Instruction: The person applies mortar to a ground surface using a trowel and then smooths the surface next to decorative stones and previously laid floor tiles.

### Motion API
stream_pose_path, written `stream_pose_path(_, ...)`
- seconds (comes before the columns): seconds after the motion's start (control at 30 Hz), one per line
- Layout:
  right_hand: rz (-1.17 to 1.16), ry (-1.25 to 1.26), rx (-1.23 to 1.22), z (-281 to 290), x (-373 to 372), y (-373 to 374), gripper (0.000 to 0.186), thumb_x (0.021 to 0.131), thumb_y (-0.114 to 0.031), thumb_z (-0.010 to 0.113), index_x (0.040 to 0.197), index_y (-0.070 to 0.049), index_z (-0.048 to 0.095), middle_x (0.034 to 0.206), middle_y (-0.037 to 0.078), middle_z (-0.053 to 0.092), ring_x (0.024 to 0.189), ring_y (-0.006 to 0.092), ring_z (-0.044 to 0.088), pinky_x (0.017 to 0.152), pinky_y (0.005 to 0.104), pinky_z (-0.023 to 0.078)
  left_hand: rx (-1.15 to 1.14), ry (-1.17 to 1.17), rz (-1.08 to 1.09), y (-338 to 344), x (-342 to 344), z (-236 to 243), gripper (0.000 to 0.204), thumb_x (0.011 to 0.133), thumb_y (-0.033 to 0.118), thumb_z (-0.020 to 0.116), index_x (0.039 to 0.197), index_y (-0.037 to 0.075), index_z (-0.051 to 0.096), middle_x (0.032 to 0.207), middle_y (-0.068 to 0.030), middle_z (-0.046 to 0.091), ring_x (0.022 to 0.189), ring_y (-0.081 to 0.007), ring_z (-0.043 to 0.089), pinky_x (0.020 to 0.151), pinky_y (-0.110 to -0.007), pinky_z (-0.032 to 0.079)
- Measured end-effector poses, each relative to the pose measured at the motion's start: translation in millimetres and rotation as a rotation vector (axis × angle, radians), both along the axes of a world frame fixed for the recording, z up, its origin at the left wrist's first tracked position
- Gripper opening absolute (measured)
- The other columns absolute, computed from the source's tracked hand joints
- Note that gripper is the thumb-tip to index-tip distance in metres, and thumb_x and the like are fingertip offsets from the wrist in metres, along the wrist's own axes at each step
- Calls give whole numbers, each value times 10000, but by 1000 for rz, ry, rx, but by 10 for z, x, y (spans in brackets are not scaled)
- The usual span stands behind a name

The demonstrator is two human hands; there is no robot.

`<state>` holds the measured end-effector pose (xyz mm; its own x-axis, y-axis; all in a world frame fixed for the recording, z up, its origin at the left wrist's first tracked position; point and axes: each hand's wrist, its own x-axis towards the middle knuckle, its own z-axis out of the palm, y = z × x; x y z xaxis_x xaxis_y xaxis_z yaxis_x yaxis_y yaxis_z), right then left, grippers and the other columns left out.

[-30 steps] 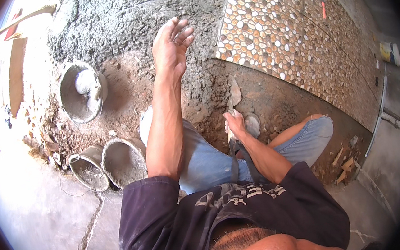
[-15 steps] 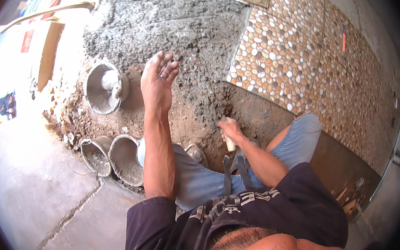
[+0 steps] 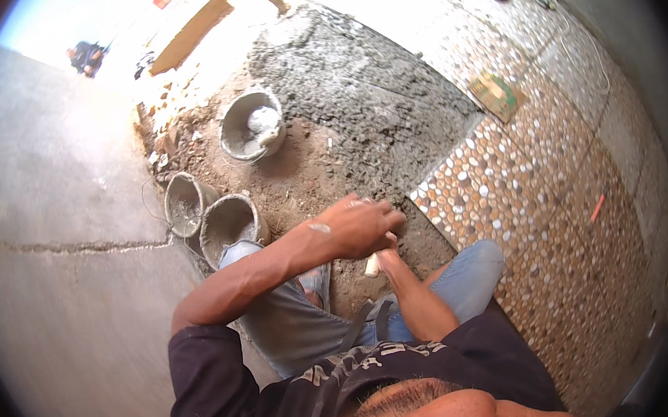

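Note:
My right hand (image 3: 388, 253) is closed round the pale handle (image 3: 372, 265) of a tool whose working end is hidden. Just above and partly over it is my left hand (image 3: 369, 225), back upward, with fingers curled and their tips out of sight. What the left hand grips, if anything, cannot be seen. Beyond both hands spreads rough wet mortar (image 3: 355, 87), bordering pebble-faced tiles (image 3: 523, 192) on the right. My knees are bent either side of bare soil (image 3: 348, 283).
A mortar-caked bucket (image 3: 233, 142) with a pale lump inside stands ahead on the left. Two more buckets, one smaller (image 3: 185, 208) and one larger (image 3: 228, 222), sit by my left knee. Cardboard (image 3: 497, 97) and a red stick (image 3: 598, 208) lie on the tiles. A concrete slab (image 3: 54, 185) extends left.
My left hand has come down from its raised, spread pose and across to the right hand, its fingers now curled. The right hand keeps the pale handle. The whole view has turned.

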<state>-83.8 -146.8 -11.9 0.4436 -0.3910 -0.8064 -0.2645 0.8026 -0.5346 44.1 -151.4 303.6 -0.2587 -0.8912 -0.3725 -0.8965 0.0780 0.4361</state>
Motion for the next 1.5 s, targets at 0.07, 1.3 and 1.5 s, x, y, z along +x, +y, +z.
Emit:
stream_pose_path(0.07,27,-24,-1,44,69,-63,351,832,-219,628,1054,38,542,738,96,574,562,202,591,437,366,483,-22,-25,-52,72,-52,125,411,874,327,611,1220,121,526,1052,-94,594,1006,-283,621,844,-418,451)
stream_pose_path(1.3,965,340,-956,1044,506,-1826,417,849,-316,597,1117,-4,526,1003,262,635,956,400,614,808,440,465,28,176,15,1182,708,182,342,846,318,612,1041,40,570,975,-103,590,968,-270,607,805,-414,450)
stream_pose_path(1.5,1507,119,-1088,743,-225,-1559,500,890,-408,561,1205,-19,554,1061,253,641,993,407,610,874,450,481,-106,135,-71,1221,493,200,249,823,210,557,954,17,642,902,-117,619,891,-267,628,758,-420,481)
